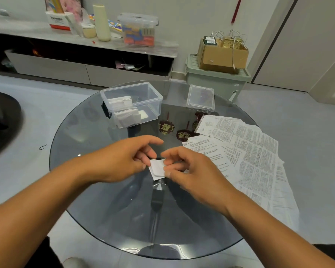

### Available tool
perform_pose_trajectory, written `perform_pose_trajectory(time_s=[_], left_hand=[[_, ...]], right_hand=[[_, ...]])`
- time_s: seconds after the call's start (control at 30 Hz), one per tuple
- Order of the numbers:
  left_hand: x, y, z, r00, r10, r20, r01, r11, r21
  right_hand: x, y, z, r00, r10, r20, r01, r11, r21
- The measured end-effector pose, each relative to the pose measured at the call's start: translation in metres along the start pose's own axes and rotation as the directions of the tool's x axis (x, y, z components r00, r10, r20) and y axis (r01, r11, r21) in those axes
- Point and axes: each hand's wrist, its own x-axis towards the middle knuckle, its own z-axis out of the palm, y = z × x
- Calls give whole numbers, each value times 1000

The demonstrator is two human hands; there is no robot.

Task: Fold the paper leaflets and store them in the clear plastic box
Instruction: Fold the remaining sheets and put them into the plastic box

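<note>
Two hands meeting over the middle of a round smoked-glass worktop [97,190], pinching one small folded white paper leaflet [157,169] between them. Right hand [190,171] with fingers [172,161] curled over the leaflet's right edge, thumb pressed on its lower corner. Left hand [124,161] gripping the left edge from beneath, index finger stretched out and free above, other fingers bent under the paper. Leaflet held just above the glass, its layers slightly fanned at the lower corner.

Further out, to the right and touching the worktop's edge, a fanned spread of unfolded printed paper leaflets [249,151], overlapping and hanging partly past the rim. Beyond the hands on the left, a clear rectangular plastic box [153,97], open, with several folded white leaflets [124,113] stacked inside toward its left half. Near it on the right, well apart from the hands, a clear flat plastic lid [201,98] lying on the glass. Behind the worktop, a pale green storage bin [211,80] carrying a brown cardboard carton [220,57].
</note>
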Motion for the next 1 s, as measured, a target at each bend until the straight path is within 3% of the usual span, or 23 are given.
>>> perform_pose_trajectory(time_s=[0.13, 0.27, 0.37, 0.47, 0.53, 0.6, 0.7, 0.83, 1.0], left_hand=[[-2, -4, 3, 990, 49, -135, -48, 999, 9], [5, -1, 31, 933, 305, -191, -222, 905, 364], [5, 5, 37, 889, 439, -129, -324, 804, 499], [-1, 9, 41, 895, 444, -36, -325, 705, 630], [-8, 16, 45, 943, 329, -47, -215, 713, 667], [-11, 18, 51, 977, 193, -87, -88, 742, 665], [-10, 22, 47, 987, 103, -127, 5, 754, 657], [1, 19, 27, 966, 29, -256, 148, 753, 642], [15, -4, 17, 954, 24, -298, 187, 730, 658]], right_hand=[[3, 2, 0, 1000, 2, -5, -2, 1000, -9], [6, 2, 0, 998, 40, -46, -36, 995, 93], [7, 1, -8, 985, 60, -162, -38, 990, 134], [7, -1, -27, 945, 47, -322, -49, 999, 1], [7, -2, -43, 941, 47, -335, -108, 980, -165], [5, -2, -57, 955, 132, -265, -212, 930, -301], [-6, -7, -72, 939, 343, -34, -323, 841, -433], [-21, -15, -75, 897, 398, 192, -214, 771, -599], [-28, -19, -80, 906, 363, 217, -143, 745, -652]])
